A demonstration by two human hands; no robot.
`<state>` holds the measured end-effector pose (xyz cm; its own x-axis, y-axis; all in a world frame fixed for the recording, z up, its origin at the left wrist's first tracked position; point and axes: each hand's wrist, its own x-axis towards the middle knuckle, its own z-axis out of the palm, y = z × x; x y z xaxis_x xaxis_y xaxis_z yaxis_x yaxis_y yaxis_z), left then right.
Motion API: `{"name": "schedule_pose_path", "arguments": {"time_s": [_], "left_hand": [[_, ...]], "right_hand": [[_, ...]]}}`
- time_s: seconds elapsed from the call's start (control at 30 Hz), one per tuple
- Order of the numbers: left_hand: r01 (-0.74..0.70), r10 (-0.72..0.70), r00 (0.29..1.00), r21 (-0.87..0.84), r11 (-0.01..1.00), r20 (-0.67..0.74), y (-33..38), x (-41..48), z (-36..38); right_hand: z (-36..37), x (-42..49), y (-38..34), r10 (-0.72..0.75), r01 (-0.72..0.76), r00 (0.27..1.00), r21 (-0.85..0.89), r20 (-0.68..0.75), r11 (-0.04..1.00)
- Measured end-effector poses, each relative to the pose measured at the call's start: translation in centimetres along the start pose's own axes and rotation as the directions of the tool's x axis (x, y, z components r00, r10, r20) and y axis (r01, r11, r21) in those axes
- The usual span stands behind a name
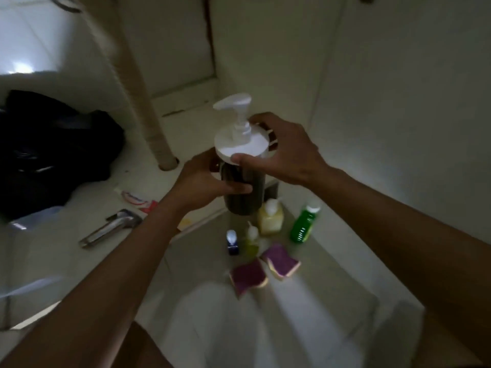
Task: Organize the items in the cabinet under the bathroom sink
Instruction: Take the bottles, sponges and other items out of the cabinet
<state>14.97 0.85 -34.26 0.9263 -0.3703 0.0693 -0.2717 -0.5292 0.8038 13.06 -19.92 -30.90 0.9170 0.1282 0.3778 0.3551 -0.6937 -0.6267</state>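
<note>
Left hand [204,179] grips dark pump dispenser [243,166] body; right hand [283,150] clasps its white lid. Below: green bottle [303,224], two purple sponges [265,269].

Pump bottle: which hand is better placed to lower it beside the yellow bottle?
Probably left: the left hand wraps the pump bottle around its dark body, while the right hand only holds its white lid rim.

Home bathroom, dim white cabinet [372,102] under a sink, drain pipe [156,134] reaching its floor, toothpaste [135,198], yellow soap bottle [269,219], green bottle [303,224], purple sponge [280,261] lying about.
</note>
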Motion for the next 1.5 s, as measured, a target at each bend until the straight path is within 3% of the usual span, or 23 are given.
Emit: {"name": "schedule_pose_path", "arguments": {"time_s": [0.2, 0.43, 0.7, 0.93, 1.03, 1.17, 1.23, 1.27, 1.43, 1.5], "left_hand": [[0.018, 0.005, 0.942, -0.064, 0.998, 0.337, 0.8, -1.1, 11.5], [0.101, -0.076, 0.824, -0.013, 0.995, 0.562, -2.0, -2.4, 23.7], [0.302, -0.142, 0.799, -0.186, 0.935, 0.585, -3.6, -2.2, 30.0], [0.430, -0.201, 0.783, -0.278, 0.859, 0.589, -5.4, -1.6, 31.1], [0.401, -0.183, 0.780, -0.253, 0.880, 0.599, -5.3, -1.7, 31.1], [0.357, -0.219, 0.782, -0.131, 0.925, 0.583, -6.5, -2.4, 30.4], [0.388, -0.239, 0.772, -0.139, 0.911, 0.589, -6.8, -2.6, 29.1], [0.388, -0.248, 0.776, -0.128, 0.913, 0.580, -6.6, -2.6, 27.9], [0.322, -0.240, 0.870, -0.126, 0.938, 0.432, -4.9, -1.7, 20.5], [0.277, -0.202, 0.915, -0.178, 0.944, 0.350, -5.3, -1.7, 15.1]], "right_hand": [[-3.5, -11.4, 6.4, 0.238, -0.238, 0.971, -0.077, -0.012, 0.968], [-2.8, -20.4, 11.4, 0.583, -0.573, 0.807, -0.113, 0.093, 0.812], [-1.7, -23.6, 15.4, 0.658, -0.652, 0.752, -0.098, 0.050, 0.752], [-0.3, -24.1, 17.3, 0.739, -0.739, 0.671, -0.023, 0.070, 0.673], [-0.3, -24.7, 17.2, 0.817, -0.826, 0.559, 0.014, 0.145, 0.563], [-1.4, -25.3, 16.3, 0.849, -0.868, 0.301, -0.243, 0.435, 0.432], [-1.5, -25.5, 15.8, 0.824, -0.769, 0.167, -0.451, 0.542, 0.453], [-1.2, -25.1, 15.4, 0.812, -0.709, 0.148, -0.512, 0.565, 0.485], [1.4, -19.4, 11.6, 0.720, -0.666, 0.117, -0.484, 0.684, 0.568], [3.1, -15.3, 9.6, 0.684, -0.583, 0.165, -0.489, 0.711, 0.649]]}}
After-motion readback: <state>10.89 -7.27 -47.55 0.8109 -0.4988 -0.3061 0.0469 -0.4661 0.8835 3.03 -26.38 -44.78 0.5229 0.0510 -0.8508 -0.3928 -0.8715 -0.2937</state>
